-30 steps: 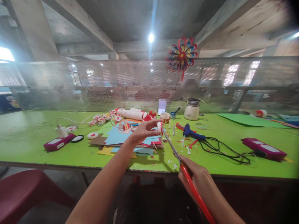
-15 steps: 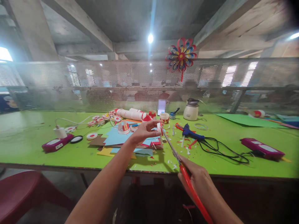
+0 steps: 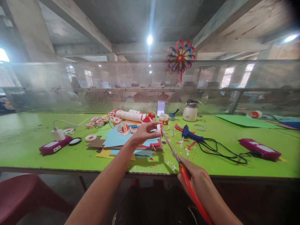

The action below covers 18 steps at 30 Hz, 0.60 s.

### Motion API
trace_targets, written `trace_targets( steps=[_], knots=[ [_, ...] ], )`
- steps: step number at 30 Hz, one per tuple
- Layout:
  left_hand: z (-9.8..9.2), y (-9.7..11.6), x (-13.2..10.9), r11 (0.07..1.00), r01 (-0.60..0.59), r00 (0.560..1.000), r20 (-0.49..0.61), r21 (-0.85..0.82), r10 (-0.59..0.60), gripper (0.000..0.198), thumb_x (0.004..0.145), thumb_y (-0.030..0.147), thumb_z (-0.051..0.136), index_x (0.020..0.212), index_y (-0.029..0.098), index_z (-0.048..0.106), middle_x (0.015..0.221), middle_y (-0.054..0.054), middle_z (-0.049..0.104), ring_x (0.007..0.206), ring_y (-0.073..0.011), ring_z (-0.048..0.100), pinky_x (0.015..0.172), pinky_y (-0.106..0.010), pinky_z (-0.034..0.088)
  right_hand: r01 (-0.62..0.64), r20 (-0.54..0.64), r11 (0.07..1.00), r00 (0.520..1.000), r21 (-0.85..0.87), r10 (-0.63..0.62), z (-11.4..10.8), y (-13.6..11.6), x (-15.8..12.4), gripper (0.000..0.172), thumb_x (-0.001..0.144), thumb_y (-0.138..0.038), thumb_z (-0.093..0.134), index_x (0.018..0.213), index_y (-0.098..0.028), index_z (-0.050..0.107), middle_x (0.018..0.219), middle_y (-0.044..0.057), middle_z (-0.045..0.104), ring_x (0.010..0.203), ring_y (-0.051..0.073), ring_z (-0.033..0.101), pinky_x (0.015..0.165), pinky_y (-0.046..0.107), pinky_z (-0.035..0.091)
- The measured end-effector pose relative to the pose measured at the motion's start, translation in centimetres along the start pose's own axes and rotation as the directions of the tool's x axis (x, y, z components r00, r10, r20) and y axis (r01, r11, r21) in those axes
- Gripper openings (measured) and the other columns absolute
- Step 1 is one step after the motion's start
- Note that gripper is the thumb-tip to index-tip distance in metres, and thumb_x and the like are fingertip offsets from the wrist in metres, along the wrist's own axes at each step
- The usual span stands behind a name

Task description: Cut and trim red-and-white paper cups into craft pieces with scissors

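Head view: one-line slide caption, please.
Left hand holds a small red-and-white piece; right hand points red-handled scissors toward it at a green table.

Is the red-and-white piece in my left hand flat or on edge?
On edge: in the left hand, the red-and-white piece looks tall and narrow.

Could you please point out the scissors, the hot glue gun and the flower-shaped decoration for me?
Scissors (image 3: 187,178): head view, on the red handle.
Hot glue gun (image 3: 191,134): head view, on the blue body.
Flower-shaped decoration (image 3: 180,57): head view, on its round center.
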State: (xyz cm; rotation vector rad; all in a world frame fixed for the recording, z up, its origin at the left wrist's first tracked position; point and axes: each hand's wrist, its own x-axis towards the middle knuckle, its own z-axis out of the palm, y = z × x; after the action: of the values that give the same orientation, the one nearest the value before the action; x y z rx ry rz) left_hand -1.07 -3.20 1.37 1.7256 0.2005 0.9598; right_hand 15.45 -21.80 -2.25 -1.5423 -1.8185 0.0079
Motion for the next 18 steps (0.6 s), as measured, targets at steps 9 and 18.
trace_targets(
  steps=[9, 18],
  knots=[
    [0.07, -0.12, 0.04, 0.999, -0.002, 1.000, -0.026, 0.039, 0.003, 0.052, 0.067, 0.024, 0.074, 0.117, 0.022, 0.059, 0.121, -0.011, 0.058, 0.105, -0.0223, 0.056, 0.088, -0.037, 0.044, -0.035, 0.016, 0.999, 0.999, 0.005, 0.035, -0.34, -0.54, 0.07, 0.045, 0.076, -0.009, 0.042, 0.116, -0.010, 0.062, 0.092, 0.009, 0.073, 0.078, 0.020, 0.068, 0.069, 0.026, 0.051],
    [0.08, -0.15, 0.08, 0.999, -0.001, 0.999, -0.037, 0.047, 0.003, 0.055, 0.065, 0.024, 0.075, 0.118, 0.021, 0.060, 0.121, -0.012, 0.059, 0.107, -0.0242, 0.056, 0.087, -0.038, 0.045, -0.013, 0.017, 1.000, 1.000, 0.012, 0.012, 0.21, 0.23, 0.07, 0.047, 0.076, -0.010, 0.041, 0.118, -0.009, 0.060, 0.110, 0.015, 0.069, 0.097, 0.025, 0.066, 0.080, 0.030, 0.051]
  ],
)
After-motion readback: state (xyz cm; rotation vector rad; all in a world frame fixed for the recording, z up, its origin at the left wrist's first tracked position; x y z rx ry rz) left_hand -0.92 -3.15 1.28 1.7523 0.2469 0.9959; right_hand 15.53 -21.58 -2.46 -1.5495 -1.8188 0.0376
